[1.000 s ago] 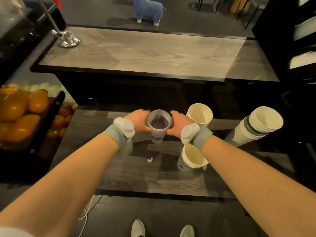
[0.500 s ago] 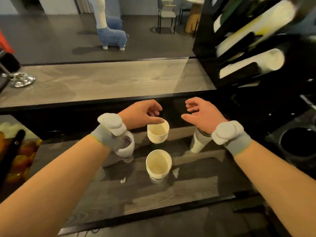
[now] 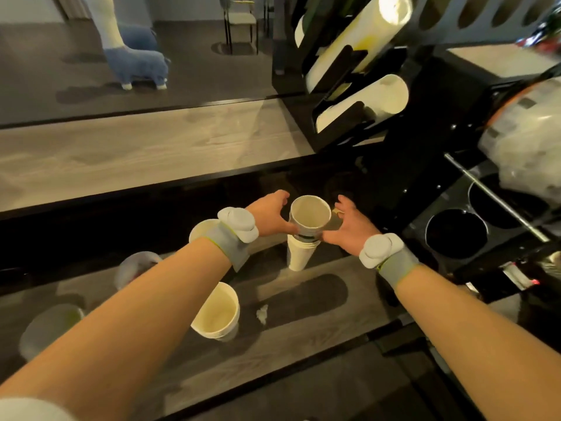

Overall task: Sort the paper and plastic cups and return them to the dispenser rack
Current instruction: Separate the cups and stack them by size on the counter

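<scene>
step in hand: gathering the paper cups; both hands close on the tall paper cup stack that stands on the lower wooden shelf.
left hand: the left hand cups the stack's left side near the top, thumb against the wall just under the rim, fingers curled round the far side; it looks to be touching, though how firm the grip is cannot be told.
right hand: the right hand comes in from the right with fingers spread and loosely curved, thumb at the stack's dark band; whether the palm has met the cup cannot be told.
stack: upright, top cup open upward, a dark band showing where the upper cups sit in the lower ones.
other cups: a short paper stack stands nearer, just right of the left forearm; another paper rim peeks from behind the left wrist; frosted plastic cups sit further left, blurred.
dispenser rack: the black dispenser rack rises up and to the right, well apart from the hands, with sloping slots that already hold white cup columns.
next move, as a judgement: press both palms in so the nested cups lift as one, then tilt the stack to match a slot's slope and slide it in.
risk: the stack may part at the band if only the top cups are gripped.
</scene>
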The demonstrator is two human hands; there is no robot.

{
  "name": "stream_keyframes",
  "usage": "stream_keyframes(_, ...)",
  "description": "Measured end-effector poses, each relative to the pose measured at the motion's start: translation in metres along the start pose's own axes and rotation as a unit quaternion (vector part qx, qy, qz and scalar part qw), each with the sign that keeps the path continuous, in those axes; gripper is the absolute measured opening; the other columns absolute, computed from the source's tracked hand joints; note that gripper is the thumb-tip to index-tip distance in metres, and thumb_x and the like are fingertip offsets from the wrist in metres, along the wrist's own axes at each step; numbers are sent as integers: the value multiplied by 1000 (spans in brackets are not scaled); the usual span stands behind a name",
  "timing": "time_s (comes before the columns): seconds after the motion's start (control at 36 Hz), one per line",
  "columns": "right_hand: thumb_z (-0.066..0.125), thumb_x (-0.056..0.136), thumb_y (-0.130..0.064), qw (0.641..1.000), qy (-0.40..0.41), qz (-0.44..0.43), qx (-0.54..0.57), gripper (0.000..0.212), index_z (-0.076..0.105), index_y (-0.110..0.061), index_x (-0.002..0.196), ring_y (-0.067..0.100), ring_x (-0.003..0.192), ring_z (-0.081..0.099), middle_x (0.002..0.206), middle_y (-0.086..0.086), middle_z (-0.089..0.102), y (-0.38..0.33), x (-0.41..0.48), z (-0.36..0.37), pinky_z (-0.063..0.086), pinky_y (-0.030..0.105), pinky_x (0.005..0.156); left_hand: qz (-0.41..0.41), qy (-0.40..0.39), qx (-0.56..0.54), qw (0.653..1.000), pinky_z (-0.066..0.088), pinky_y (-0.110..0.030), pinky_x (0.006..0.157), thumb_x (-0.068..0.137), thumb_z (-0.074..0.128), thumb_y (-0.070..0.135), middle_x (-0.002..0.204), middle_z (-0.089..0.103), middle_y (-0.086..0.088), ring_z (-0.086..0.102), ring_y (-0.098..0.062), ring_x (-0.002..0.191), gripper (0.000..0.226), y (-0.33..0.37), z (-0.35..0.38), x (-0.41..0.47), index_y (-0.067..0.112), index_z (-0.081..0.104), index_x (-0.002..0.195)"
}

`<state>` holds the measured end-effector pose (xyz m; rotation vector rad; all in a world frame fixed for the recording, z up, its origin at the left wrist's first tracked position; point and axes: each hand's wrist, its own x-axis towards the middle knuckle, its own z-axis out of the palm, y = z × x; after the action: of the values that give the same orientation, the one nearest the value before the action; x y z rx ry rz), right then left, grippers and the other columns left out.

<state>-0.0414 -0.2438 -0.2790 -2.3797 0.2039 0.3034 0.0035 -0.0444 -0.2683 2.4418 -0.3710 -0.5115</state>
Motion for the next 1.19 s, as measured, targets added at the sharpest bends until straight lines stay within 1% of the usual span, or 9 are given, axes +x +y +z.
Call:
stream_keyframes(0.11, 83, 76, -27, 1000, -6, -5, -1, 106, 15, -16, 157, 27, 144, 32, 158, 5, 31, 9, 13, 9, 32, 37, 112, -13, -11, 16, 1000, 45, -40, 108, 77, 82, 35, 151, 44, -8, 47, -26, 136, 96, -4, 12, 13, 13, 27, 153)
stream_keyframes(0.17, 83, 76, -24, 1000, 10, -25, -5, 94, 29, -15, 152, 29, 137, 42, 151, 7, 43, 9, 15, 13, 39, 33, 103, -19, -12, 14, 1000, 47, -41, 105, 77, 83, 34, 145, 51, -7, 51, -26, 131, 90, -8, 16, 16, 15, 33, 149)
stream_keyframes(0.22, 83, 76, -20, 999, 14, -47, -1, 80, 41, -15, 144, 28, 128, 51, 140, 7, 54, 11, 18, 17, 41, 27, 92, -18, -11, 9, 1000, 50, -36, 100, 77, 83, 31, 136, 58, -5, 57, -25, 123, 78, -11, 20, 18, 18, 42, 142)
stream_keyframes(0.28, 82, 77, -17, 998, 20, -53, 5, 73, 45, -15, 139, 27, 124, 54, 135, 7, 57, 12, 19, 19, 40, 25, 87, -11, -5, 9, 1000, 50, -33, 95, 77, 82, 30, 131, 60, -3, 60, -23, 118, 71, -12, 24, 19, 20, 46, 137)
stream_keyframes(0.58, 82, 78, -23, 997, 41, -69, 17, 71, 45, -17, 139, 20, 118, 55, 132, 3, 58, 9, 26, 12, 40, 23, 82, 17, 54, -35, 998, 40, -23, 90, 81, 80, 28, 132, 60, -6, 57, -22, 119, 61, -4, 21, 22, 15, 52, 134)
stream_keyframes(0.75, 77, 82, -22, 996, 37, -75, 25, 68, 43, -20, 140, 22, 122, 54, 135, 2, 57, 11, 26, 10, 41, 25, 85, 10, 69, -46, 997, 44, -32, 100, 81, 79, 33, 137, 58, -4, 56, -22, 124, 70, -4, 20, 21, 19, 46, 140)
stream_keyframes(0.86, 74, 85, -23, 996, 34, -77, 9, 69, 38, -22, 144, 24, 123, 54, 137, 3, 55, 12, 26, 12, 42, 25, 84, 7, 65, -52, 997, 45, -32, 100, 81, 79, 32, 137, 58, -4, 56, -22, 124, 70, -7, 23, 20, 18, 46, 141)
stream_keyframes(1.0, 74, 85, -27, 997, 34, -75, 3, 77, 31, -25, 149, 27, 128, 51, 143, 4, 51, 13, 26, 16, 44, 30, 91, 7, 68, -53, 996, 43, -31, 102, 82, 78, 30, 141, 55, -4, 54, -23, 127, 71, -8, 25, 18, 20, 43, 143)
stream_keyframes(1.19, 81, 78, -21, 996, 54, -64, -1, 79, 39, -21, 145, 28, 126, 53, 139, 5, 55, 11, 24, 20, 45, 31, 91, 18, 74, -63, 995, 42, -25, 93, 82, 78, 33, 139, 54, -4, 55, -22, 124, 71, -9, 29, 13, 19, 41, 140)
